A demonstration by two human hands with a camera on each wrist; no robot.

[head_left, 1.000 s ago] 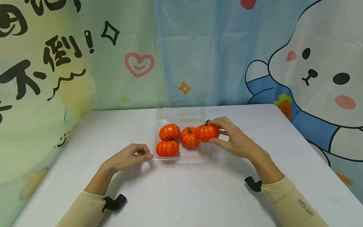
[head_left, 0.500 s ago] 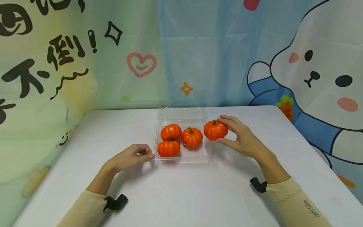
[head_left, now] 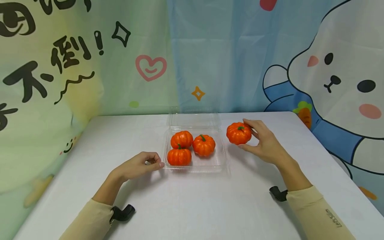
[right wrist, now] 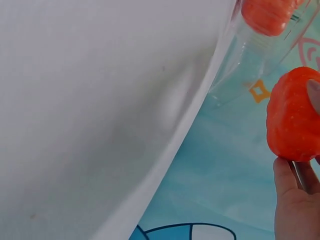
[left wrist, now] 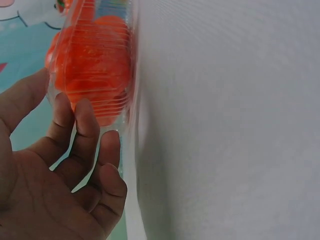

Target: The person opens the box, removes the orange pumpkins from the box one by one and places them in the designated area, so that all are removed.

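My right hand (head_left: 267, 141) grips a small orange toy pumpkin (head_left: 238, 133) with a green stem, thumb below and fingers at its upper side. It is held above the table, just right of a clear plastic clamshell box (head_left: 214, 163). The right wrist view shows the gripped pumpkin (right wrist: 292, 117) apart from the box. My left hand (head_left: 139, 166) pinches the box's near left rim between thumb and fingers. In the left wrist view, that hand's fingertips (left wrist: 85, 107) meet the ribbed side wall. Three more pumpkins (head_left: 204, 145) sit inside the box, two at left and one in the middle.
The box's clear lid (head_left: 193, 120) stands open at the back, near the table's far edge. A white cloth covers the table (head_left: 195, 206). Behind it hangs a printed curtain (head_left: 207, 50) with a cartoon bear.
My right hand has carried its pumpkin rightward, from over the box's right part to beyond its right edge. The pumpkin has turned slightly. My left hand keeps its place at the rim.
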